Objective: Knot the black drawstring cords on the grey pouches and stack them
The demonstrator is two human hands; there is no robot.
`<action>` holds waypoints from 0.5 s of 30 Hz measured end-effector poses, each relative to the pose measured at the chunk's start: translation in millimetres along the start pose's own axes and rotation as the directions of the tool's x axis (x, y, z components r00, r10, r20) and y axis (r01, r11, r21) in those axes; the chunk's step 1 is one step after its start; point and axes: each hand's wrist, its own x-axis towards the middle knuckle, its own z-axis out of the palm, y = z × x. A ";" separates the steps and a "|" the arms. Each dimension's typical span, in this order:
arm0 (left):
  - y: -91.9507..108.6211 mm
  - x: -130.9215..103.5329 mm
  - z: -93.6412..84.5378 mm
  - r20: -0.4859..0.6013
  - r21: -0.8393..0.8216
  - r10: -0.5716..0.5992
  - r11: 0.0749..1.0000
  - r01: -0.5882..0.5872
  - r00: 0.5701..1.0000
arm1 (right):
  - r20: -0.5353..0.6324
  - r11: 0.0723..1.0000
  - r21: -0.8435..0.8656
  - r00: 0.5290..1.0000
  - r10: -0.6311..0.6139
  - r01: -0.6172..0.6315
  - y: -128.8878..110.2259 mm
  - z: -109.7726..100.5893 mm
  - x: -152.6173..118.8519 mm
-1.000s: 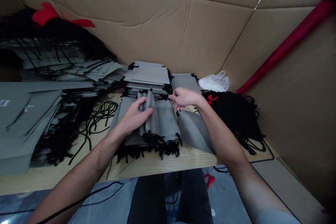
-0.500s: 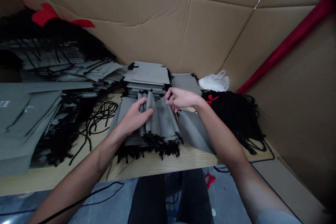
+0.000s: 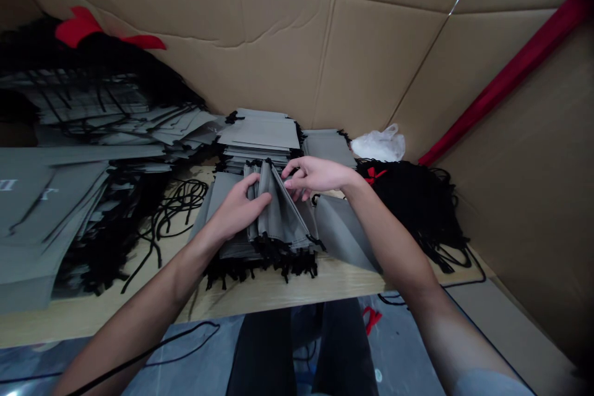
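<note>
My left hand is wrapped round a bunch of folded grey fabric pouches, its thumb on the near face. Black cord ends hang from the bunch's lower edge. At the bunch's right side is my right hand, its fingers bent and somewhat apart behind a slanting grey flap; whether its fingertips pinch the fabric is hidden. More grey pouches lie under the bunch. Just behind stands a neat stack of grey pouches.
Large grey piles fill the left side, with loose black cords beside them. On the right lie a black cord heap, a clear plastic bag and a grey sheet. Cardboard walls surround the wooden table.
My right hand has shifted slightly left, and the right-hand flap of the bunch now leans inward to the left. My left hand has stayed in place on the pouches.
</note>
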 end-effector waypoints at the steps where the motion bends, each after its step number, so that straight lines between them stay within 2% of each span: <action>1: 0.4 -0.1 0.1 -0.005 0.000 0.002 1.000 -0.002 1.000 | 0.000 1.000 -0.009 1.000 -0.001 0.001 -0.4 0.1 -0.1; 10: 5.0 -3.1 1.3 0.010 -0.011 -0.021 1.000 0.021 1.000 | -0.069 0.994 -0.105 0.997 0.031 -0.038 10.1 -4.4 9.0; 15: 8.4 -4.1 1.7 0.006 -0.013 -0.024 1.000 0.024 1.000 | -0.067 0.993 -0.096 0.996 0.065 -0.071 17.0 -7.4 14.0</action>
